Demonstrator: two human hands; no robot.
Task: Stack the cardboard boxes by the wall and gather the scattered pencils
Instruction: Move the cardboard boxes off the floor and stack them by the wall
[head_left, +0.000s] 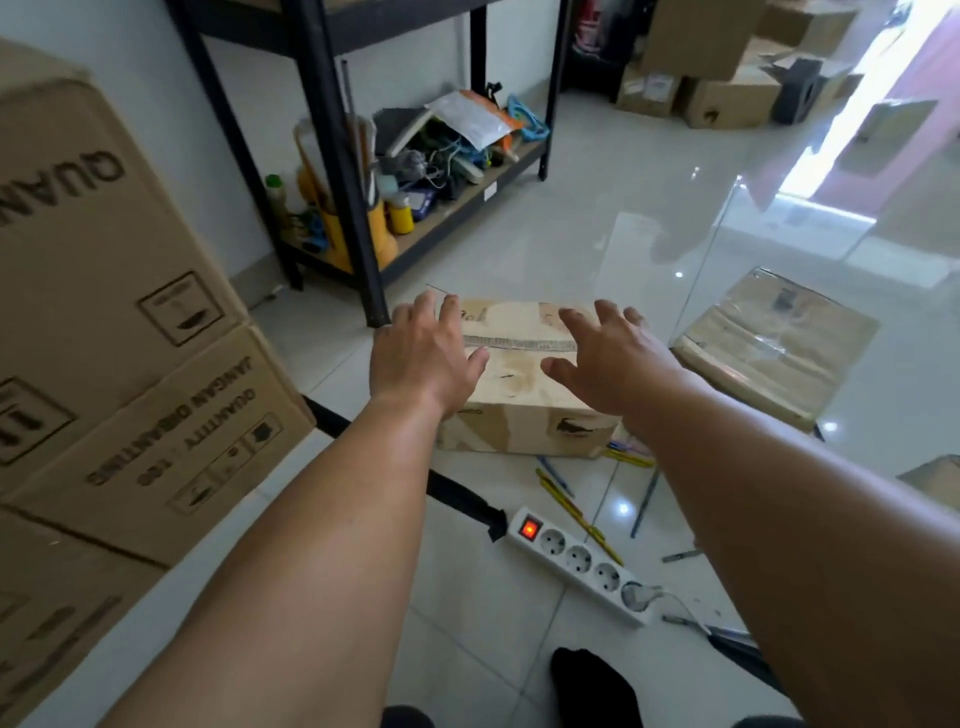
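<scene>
A small taped cardboard box (519, 384) sits on the white tiled floor straight ahead. My left hand (423, 353) hovers over its left edge and my right hand (608, 353) over its right edge, both with fingers spread and holding nothing. A second, flatter cardboard box (774, 343) lies on the floor to the right. Several yellow and blue pencils (576, 504) are scattered on the tiles just in front of the small box. A stack of large printed cardboard boxes (119, 322) stands against the wall on the left.
A white power strip (582, 564) with a lit red switch and black cable lies near my foot (592, 686). A black metal shelf rack (363, 171) with cluttered items stands behind the box. More boxes (717, 78) sit at the far back right.
</scene>
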